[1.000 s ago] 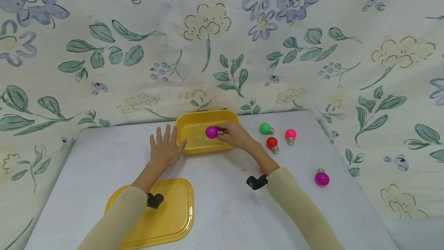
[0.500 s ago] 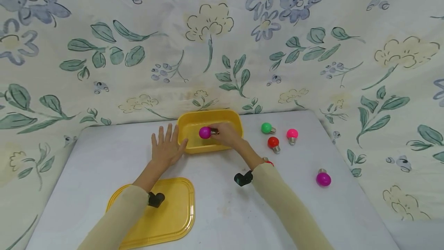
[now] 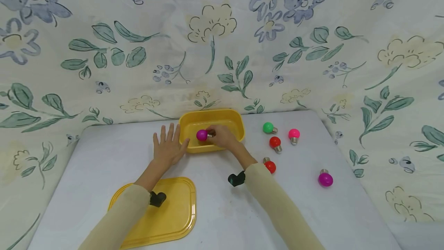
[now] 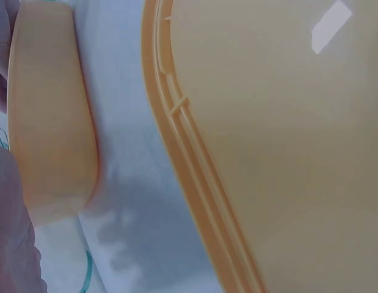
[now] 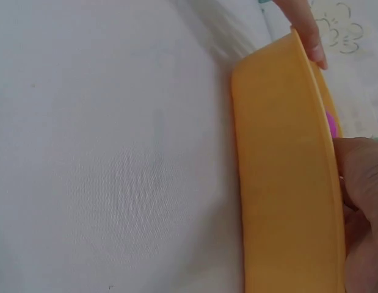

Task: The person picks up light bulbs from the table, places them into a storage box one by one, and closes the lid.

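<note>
My right hand (image 3: 223,137) pinches a purple light bulb (image 3: 202,135) by its metal screw base, low inside the yellow plastic container (image 3: 233,115). In the right wrist view only a sliver of the purple bulb shows past the container's wall (image 5: 286,165). At the container's left end is my left hand (image 3: 167,147), its fingers spread and straight, the thumb at the rim. Below that hand, a flat yellow lid (image 3: 173,211) lies on the table, partly covered by the left sleeve. The left wrist view shows the lid's ridged edge (image 4: 182,140) close up.
Right of the container lie a green bulb (image 3: 268,127), a pink bulb (image 3: 294,134) and a red bulb (image 3: 275,142). Another red bulb (image 3: 270,166) sits beside the right sleeve, and a second purple bulb (image 3: 325,179) lies farther right. A floral cloth (image 3: 208,57) hangs behind the table.
My right hand has moved left and lower into the container with the purple bulb. The red bulb beside the right sleeve has come into fuller view. The left hand keeps its place.
</note>
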`<act>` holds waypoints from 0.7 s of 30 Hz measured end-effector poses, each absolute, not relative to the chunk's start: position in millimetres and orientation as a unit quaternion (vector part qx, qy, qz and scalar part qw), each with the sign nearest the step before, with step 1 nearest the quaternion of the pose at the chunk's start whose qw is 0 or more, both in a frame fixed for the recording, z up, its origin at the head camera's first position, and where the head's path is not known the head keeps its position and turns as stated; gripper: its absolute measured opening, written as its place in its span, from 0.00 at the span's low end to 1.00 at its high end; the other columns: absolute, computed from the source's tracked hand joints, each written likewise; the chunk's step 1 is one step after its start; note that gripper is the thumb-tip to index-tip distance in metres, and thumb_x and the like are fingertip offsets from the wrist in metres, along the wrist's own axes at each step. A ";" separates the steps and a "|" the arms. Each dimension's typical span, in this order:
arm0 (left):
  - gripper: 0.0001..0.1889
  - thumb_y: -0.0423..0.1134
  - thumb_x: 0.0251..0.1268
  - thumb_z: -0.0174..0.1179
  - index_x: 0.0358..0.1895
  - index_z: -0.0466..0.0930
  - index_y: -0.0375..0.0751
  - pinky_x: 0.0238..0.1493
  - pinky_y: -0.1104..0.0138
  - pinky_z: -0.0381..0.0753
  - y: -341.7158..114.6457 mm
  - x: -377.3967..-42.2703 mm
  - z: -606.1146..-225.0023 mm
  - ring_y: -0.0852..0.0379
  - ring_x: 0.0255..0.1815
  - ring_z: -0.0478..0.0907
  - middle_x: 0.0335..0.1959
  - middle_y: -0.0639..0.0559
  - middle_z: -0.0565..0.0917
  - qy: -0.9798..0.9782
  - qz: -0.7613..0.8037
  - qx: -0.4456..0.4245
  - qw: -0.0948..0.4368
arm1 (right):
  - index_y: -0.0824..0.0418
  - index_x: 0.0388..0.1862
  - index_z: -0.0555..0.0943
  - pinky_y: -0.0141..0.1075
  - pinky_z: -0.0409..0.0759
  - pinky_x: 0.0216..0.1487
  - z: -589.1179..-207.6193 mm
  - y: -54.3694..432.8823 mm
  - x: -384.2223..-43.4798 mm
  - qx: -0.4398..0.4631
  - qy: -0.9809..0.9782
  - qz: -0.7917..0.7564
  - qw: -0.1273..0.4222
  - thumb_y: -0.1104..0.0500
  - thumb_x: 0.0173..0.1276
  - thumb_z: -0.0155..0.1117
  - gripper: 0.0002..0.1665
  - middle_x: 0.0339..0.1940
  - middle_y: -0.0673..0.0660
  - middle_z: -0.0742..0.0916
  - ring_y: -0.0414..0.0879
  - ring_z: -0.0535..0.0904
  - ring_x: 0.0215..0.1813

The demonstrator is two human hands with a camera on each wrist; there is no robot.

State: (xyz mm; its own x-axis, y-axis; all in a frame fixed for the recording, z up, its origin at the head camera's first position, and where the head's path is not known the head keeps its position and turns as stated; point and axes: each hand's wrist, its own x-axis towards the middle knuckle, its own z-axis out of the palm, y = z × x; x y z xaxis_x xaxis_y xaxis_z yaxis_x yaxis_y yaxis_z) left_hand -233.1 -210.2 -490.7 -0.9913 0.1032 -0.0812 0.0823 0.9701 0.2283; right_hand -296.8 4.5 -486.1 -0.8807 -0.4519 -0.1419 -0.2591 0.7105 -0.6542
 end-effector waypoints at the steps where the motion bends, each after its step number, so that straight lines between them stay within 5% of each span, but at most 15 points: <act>1: 0.39 0.58 0.79 0.34 0.80 0.42 0.33 0.71 0.35 0.28 -209.8 -233.1 -490.8 0.30 0.78 0.33 0.80 0.32 0.42 0.992 0.112 0.047 0.046 | 0.60 0.60 0.81 0.34 0.76 0.60 -486.6 3.8 -296.6 -0.193 0.915 -0.322 0.148 0.58 0.70 0.69 0.21 0.54 0.52 0.86 0.45 0.80 0.55; 21: 0.38 0.57 0.80 0.36 0.80 0.42 0.32 0.71 0.34 0.31 -206.1 -226.7 -490.0 0.29 0.78 0.35 0.79 0.31 0.43 0.993 0.104 0.044 0.040 | 0.59 0.59 0.82 0.35 0.77 0.59 -491.9 -6.0 -294.3 -0.180 0.928 -0.285 0.160 0.56 0.71 0.68 0.20 0.52 0.53 0.86 0.46 0.79 0.54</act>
State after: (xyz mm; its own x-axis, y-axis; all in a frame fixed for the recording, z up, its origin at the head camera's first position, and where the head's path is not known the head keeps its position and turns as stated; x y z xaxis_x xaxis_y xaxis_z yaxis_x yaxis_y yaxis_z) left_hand -226.7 -206.1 -490.0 -0.9930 0.0951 -0.0694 0.0786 0.9744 0.2108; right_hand -294.3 -6.0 -491.9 -0.8844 -0.4244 -0.1944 -0.2419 0.7728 -0.5868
